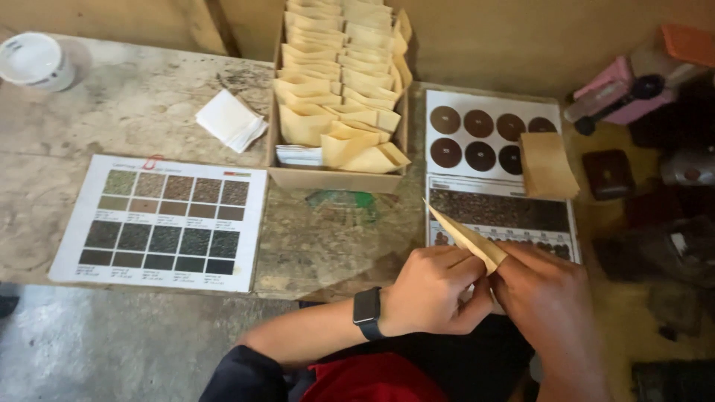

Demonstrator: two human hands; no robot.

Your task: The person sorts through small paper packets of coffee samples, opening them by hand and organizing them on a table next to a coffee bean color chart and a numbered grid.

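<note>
Both my hands hold one small brown paper envelope (463, 233) at the near right edge of the table. My left hand (432, 290), with a dark watch on its wrist, grips the envelope from the left. My right hand (547, 294) pinches its lower right end. The envelope's pointed end sticks up and to the left over a printed chart (499, 210). A cardboard box (337, 177) packed with several similar envelopes stands just beyond my hands.
A stack of brown envelopes (547, 165) lies on a sheet of dark round samples (477, 134). A colour chart sheet (164, 222) lies at the left, white folded papers (229, 120) behind it, a white lidded tub (36, 61) at far left. Pink device (625, 89) at right.
</note>
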